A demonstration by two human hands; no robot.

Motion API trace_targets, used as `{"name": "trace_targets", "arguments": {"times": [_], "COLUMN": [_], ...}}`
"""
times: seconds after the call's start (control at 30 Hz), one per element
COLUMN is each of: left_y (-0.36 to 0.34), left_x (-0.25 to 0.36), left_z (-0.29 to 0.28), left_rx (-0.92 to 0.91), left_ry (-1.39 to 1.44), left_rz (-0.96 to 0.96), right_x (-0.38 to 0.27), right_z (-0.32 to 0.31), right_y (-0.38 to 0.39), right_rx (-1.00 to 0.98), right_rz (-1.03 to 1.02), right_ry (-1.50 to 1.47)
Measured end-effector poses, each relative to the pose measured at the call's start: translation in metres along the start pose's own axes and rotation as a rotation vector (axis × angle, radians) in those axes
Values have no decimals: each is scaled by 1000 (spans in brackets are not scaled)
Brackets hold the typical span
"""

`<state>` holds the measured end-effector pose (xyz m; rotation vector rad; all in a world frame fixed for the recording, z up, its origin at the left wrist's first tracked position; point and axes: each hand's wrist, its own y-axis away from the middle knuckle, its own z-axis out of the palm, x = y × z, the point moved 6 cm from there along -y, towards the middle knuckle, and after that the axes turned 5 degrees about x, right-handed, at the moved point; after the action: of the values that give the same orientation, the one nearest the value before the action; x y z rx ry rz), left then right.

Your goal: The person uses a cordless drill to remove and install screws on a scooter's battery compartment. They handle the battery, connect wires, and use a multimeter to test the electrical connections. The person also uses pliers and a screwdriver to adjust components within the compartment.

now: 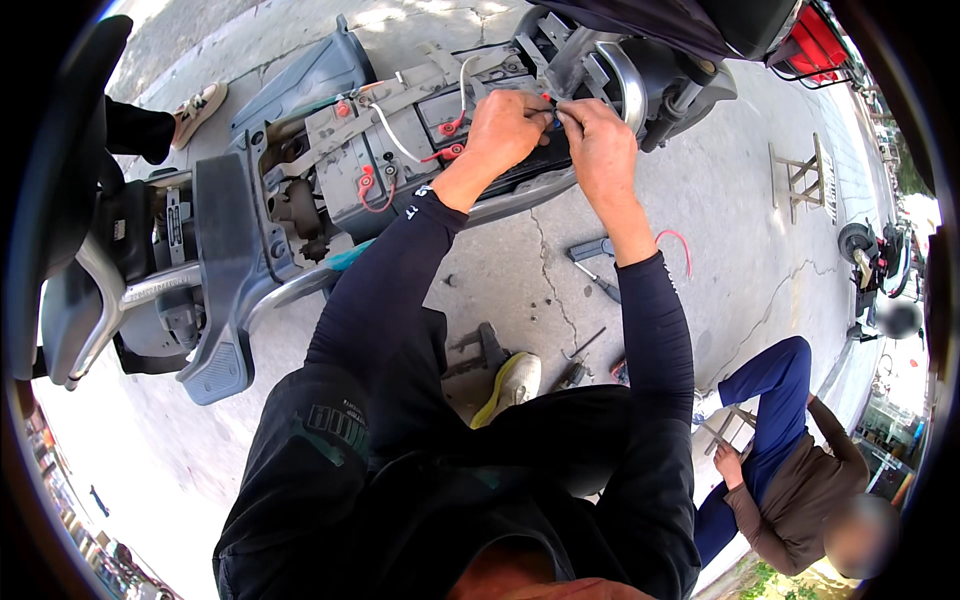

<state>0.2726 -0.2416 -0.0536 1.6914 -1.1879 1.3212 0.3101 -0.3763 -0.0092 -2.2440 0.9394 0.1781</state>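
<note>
Above the opened body of a scooter, my left hand point(508, 130) and my right hand point(600, 140) meet with fingertips pinched close together. Between them runs a thin dark wire point(543, 110), with small bits of red and blue beside it; its ends are hidden by my fingers. Under and left of my left hand sit grey batteries point(335, 180) in the scooter frame. White jumper cable point(393, 135) and red-capped terminals point(450, 152) join them. A grey strap point(385, 120) crosses the batteries.
A grey plastic panel point(300, 85) leans beyond the scooter. Below my right arm, a screwdriver point(605, 287) and red wire point(676, 240) lie on cracked concrete. A seated person point(800, 470) is at lower right, another person's shoe point(198, 112) at upper left. A small stool point(800, 180) stands right.
</note>
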Motion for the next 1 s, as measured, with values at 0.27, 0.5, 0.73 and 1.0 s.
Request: {"name": "trace_targets", "arguments": {"times": [0.27,0.5,0.73,1.0], "left_y": [-5,-17,-8,-6], "left_x": [-11,-32,-20,-30], "left_z": [4,6,14,7], "left_rx": [-21,-153,-144,-48], "left_ry": [27,397,393,325], "left_rz": [9,-217,-256,-151], "right_x": [4,-10,-2,-5], "right_z": [3,-2,-7,-25], "right_y": [-9,-17,0,6], "right_rx": [-106,-2,42,-171], "right_rz": [129,-236,-127,307], "right_ry": [5,21,-19,-508]}}
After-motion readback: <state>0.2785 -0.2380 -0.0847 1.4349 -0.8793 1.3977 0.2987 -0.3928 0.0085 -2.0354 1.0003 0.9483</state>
